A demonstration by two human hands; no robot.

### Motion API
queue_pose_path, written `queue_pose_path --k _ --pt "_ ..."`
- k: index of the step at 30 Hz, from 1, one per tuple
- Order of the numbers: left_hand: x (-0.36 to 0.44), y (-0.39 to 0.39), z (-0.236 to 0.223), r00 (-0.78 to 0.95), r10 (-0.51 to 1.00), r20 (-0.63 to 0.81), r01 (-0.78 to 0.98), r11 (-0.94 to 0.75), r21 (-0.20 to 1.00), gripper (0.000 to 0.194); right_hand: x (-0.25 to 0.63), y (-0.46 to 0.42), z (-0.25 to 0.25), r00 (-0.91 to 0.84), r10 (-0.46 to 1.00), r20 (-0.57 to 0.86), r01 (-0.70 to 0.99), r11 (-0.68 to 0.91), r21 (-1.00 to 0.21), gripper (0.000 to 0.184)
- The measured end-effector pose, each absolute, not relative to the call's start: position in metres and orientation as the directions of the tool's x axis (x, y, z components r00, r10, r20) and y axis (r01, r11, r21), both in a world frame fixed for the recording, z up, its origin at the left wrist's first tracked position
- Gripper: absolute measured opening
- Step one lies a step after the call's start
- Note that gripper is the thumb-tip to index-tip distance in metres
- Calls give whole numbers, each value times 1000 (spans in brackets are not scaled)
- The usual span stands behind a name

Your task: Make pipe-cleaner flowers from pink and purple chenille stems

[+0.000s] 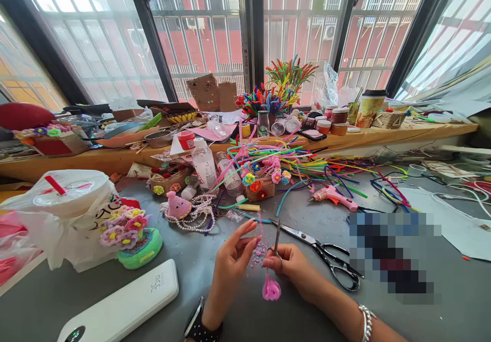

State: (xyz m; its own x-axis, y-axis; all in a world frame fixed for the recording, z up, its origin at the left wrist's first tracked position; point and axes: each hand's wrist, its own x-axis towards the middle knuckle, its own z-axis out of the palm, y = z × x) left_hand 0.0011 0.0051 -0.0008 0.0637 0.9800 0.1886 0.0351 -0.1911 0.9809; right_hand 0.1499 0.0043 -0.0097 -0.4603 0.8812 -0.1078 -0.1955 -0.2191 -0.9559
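One pink chenille coil (271,289) is hanging below the right hand (288,263), apparently formed – its pink strand (260,222) seemingly awaiting trimming, clippings (258,255) lying on the desk (303,324). Right-hand fingers are gripping small scissors (277,235); the left hand (235,254) – fingers nearly closed – is apparently pinching the strand.

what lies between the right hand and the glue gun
In the head view, the large scissors lie between the right hand and the glue gun.
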Motion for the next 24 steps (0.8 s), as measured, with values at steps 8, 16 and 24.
queue_pose_path --k 8,16,24 --pt "3 7 1 367 928 -64 153 8 988 28 153 8 -16 -343 936 -81 -285 -186 -940 32" --pt "5 4 2 441 892 -102 109 60 992 25 151 9 -17 -338 934 -112 -239 -201 -950 32" --pt "3 6 0 382 920 -89 32 83 996 21 150 10 -19 -289 946 -147 -247 -222 -943 37"
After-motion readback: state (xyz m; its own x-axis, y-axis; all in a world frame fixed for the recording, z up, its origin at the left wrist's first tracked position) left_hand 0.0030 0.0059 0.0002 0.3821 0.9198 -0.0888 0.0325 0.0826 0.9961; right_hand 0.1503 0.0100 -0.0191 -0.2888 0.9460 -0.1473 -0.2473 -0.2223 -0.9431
